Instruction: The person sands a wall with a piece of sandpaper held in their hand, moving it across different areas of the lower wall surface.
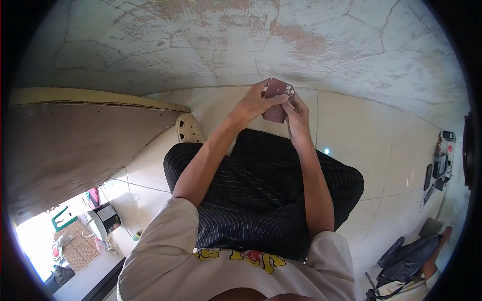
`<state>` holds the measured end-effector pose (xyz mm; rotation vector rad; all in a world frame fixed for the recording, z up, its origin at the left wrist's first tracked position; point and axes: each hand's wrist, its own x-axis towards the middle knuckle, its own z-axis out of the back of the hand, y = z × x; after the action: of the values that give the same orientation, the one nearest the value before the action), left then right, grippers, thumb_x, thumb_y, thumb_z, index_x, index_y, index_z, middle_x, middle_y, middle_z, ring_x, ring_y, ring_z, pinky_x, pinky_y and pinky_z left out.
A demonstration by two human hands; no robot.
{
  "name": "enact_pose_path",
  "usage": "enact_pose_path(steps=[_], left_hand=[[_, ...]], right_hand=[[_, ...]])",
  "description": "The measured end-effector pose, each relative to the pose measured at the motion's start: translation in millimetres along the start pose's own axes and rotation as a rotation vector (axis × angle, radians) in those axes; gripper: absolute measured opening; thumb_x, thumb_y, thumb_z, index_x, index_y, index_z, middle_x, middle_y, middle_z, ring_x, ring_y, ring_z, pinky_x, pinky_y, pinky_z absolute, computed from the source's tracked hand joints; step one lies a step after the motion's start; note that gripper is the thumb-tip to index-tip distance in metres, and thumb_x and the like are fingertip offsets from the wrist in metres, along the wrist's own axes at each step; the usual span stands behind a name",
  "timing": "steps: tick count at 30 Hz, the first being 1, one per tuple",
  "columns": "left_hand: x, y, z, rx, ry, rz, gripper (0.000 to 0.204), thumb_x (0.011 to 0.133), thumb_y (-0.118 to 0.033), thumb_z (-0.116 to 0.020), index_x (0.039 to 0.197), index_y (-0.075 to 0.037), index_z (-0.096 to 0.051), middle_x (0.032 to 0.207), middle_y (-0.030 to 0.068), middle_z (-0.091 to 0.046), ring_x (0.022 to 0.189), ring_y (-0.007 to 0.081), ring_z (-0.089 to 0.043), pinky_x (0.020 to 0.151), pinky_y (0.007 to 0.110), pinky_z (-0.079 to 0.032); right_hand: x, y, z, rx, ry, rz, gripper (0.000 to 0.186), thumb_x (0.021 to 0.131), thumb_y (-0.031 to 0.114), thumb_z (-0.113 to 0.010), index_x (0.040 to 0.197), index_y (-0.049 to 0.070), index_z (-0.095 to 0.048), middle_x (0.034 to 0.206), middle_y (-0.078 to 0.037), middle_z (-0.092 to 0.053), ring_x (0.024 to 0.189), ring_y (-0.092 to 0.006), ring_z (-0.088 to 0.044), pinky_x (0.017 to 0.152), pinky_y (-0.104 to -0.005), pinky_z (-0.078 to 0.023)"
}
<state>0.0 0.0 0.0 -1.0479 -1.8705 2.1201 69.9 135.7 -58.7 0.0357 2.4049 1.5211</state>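
Low at the far left, a green-framed tool [64, 218] near a patterned brown mat [75, 251], with a white bucket [102, 221] just to the right, tilted. Higher up, a broad brown panel [90, 135] with a yellowish top edge, reaching in toward the middle. Just beside its inner end, a beige clog [188, 129] with round holes, on the pale tiled floor [356, 135].

At the centre, close to the cracked, scuffed wall [221, 45] and beyond the dark pinstriped trousers [261, 175]: the left-hand grip [252, 104], closed on a dark red sheet [273, 114], thumb laid across the near face, fingers around the left edge. Parted only enough to take the sheet; cannot tell how hard the pinch. Sheet held up between both hands, marked with pale flecks toward the upper right.

Next, the right-hand grip [299, 119], also drawn in on the sheet, thumb at the near face close to the other thumb, fingers bent along the right edge; cannot tell whether every fingertip touches.

Further right, a bright glint [327, 151] on the tiles, then small dark devices [441, 166] near the wall. At the lower right, another person [409, 261] in dark clothing, partly cut off by the rim.
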Motion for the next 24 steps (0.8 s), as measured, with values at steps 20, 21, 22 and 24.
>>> enact_pose_path(steps=[20,21,22,24], left_hand=[[8,-10,31,0.527,-1.273,-0.823,0.015,0.100,-0.009,-0.052,0.102,0.006,-0.050,0.081,0.0166,-0.052,0.067,0.0278,-0.051,0.062,0.039,-0.042],[15,-1,28,0.730,-1.153,-0.785,0.014,0.098,-0.008,-0.052,0.100,0.006,-0.049,0.090,0.0210,-0.052,0.075,0.0333,-0.051,0.066,0.041,-0.042],[18,1,20,0.734,-1.159,-0.784,0.014,0.098,-0.008,-0.052,0.100,0.006,-0.049,0.090,0.0210,-0.052,0.075,0.0333,-0.051,0.066,0.041,-0.042],[22,2,5,0.729,-1.002,-1.003,0.009,0.096,0.000,-0.051,0.098,0.008,-0.047,0.093,0.0258,-0.047,0.077,0.0420,-0.046,0.070,0.047,-0.039]], right_hand=[[-2,-8,-7,-0.068,0.011,-0.031,0.034,0.098,0.028,-0.055,0.121,0.004,-0.060,0.093,-0.007,-0.057,0.071,-0.0113,-0.056,0.059,-0.0259,-0.049],[-2,-9,-7,-0.069,0.017,-0.030,0.034,0.098,0.028,-0.055,0.121,0.004,-0.060,0.093,-0.007,-0.057,0.071,-0.0113,-0.056,0.059,-0.0259,-0.049],[-1,-10,-7,-0.060,0.027,-0.029,0.034,0.098,0.028,-0.055,0.121,0.003,-0.059,0.093,-0.007,-0.056,0.071,-0.0114,-0.056,0.059,-0.0262,-0.050],[-1,-12,-6,-0.052,0.039,-0.029,0.034,0.097,0.027,-0.056,0.121,0.002,-0.058,0.093,-0.007,-0.056,0.071,-0.0114,-0.056,0.059,-0.0264,-0.050]])
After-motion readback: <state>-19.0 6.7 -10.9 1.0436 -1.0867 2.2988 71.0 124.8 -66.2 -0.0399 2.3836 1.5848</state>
